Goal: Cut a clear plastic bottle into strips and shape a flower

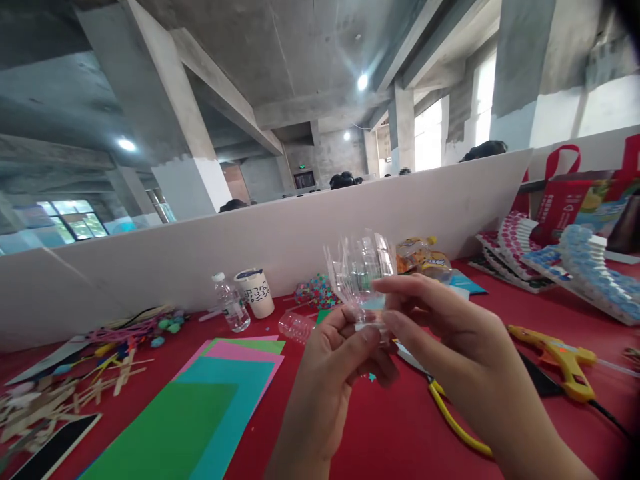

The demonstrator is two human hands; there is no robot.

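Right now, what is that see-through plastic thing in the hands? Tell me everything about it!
The clear plastic piece looks like part of a bottle, cut into thin strips that fan upward and outward like petals. It is transparent and shiny, so the white divider wall shows through it. It is held upright above the red table, in front of the person. The left hand pinches its narrow lower end, and the right hand touches its base and side with its fingertips. Nothing else touches it.
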